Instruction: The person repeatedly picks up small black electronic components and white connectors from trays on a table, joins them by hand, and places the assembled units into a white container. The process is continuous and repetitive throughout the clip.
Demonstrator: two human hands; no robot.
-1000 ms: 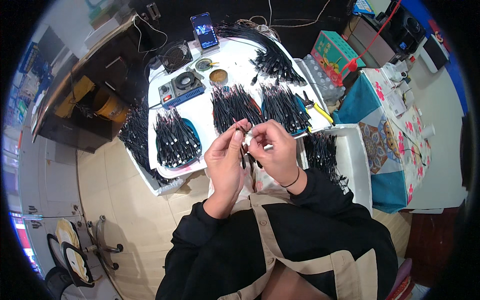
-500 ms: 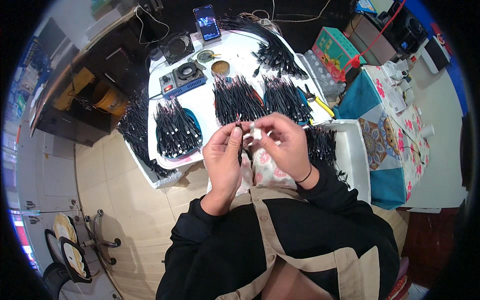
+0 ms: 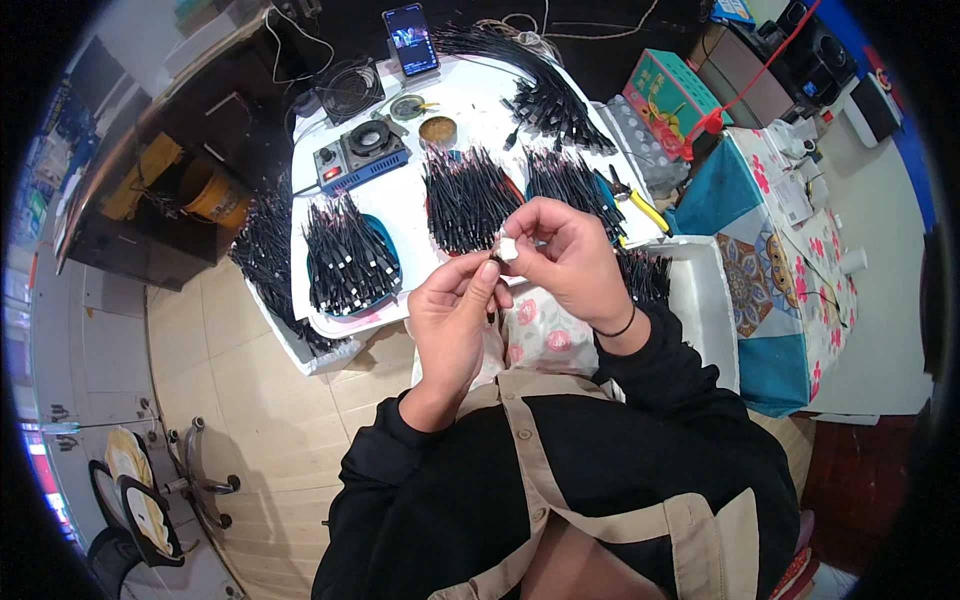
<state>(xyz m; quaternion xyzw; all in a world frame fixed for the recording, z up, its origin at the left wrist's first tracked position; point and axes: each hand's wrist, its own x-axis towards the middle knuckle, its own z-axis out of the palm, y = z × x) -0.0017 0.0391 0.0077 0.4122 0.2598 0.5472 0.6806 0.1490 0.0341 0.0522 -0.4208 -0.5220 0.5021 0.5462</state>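
My left hand is closed in a pinch on a short black cable, whose lower end shows below the fingers. My right hand, a dark band round its wrist, has its thumb and fingers pressed together at the cable's top end. White wrapping, perhaps tape or tissue, covers a fingertip there. The wire tips are hidden between the fingers. Just beyond the hands, bundles of similar black cables stand on the white table: a middle bundle, a right bundle and a left bundle.
On the table are a small heating device with a lit red switch, a round tin, a phone and yellow-handled wire strippers. More cables lie at the back. A foam box is at right.
My right hand has moved left and closed over the cable's top end, where pinkish wire tips showed before. The cable now tilts, and my left hand stays nearly in place.
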